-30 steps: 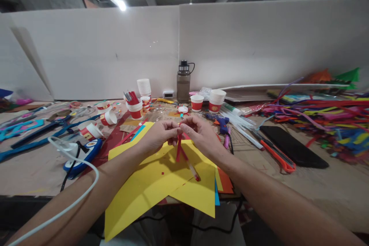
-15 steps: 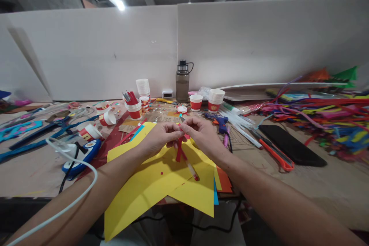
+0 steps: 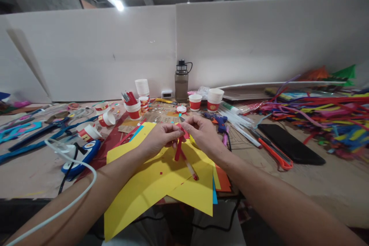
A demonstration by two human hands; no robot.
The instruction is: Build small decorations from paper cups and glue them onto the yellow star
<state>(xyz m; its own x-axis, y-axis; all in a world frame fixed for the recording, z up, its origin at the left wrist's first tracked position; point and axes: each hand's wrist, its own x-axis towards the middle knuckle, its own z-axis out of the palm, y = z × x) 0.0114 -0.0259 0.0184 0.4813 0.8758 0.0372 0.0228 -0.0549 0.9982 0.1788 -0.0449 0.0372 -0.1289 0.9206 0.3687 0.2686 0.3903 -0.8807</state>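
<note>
My left hand (image 3: 163, 136) is closed in a pinch on a red paper strip (image 3: 178, 151), which hangs down over the yellow paper sheets (image 3: 138, 188). Close against it, my right hand (image 3: 201, 132) also pinches at the strip's upper end. A small grey pointed tip (image 3: 182, 119) shows by the right fingertips; what it belongs to is hidden. Below the hands a slim pale stick with a red end (image 3: 190, 167) slants across the yellow paper. Its upper end is hidden by the strip and fingers. Small red scraps (image 3: 161, 173) lie on the sheet.
Behind the hands stand paper cups (image 3: 195, 102), a cup of red sticks (image 3: 132, 109) and a bottle (image 3: 181, 84). To the right lie a blue glue gun (image 3: 221, 122), an orange-handled cutter (image 3: 276, 153), a black phone (image 3: 291, 144) and coloured strips (image 3: 325, 119). A white cable (image 3: 93, 178) crosses my left forearm.
Both hands keep their pinch at almost the same spot. The lower end of the red strip has swung slightly left. The whole view has shifted a little.
</note>
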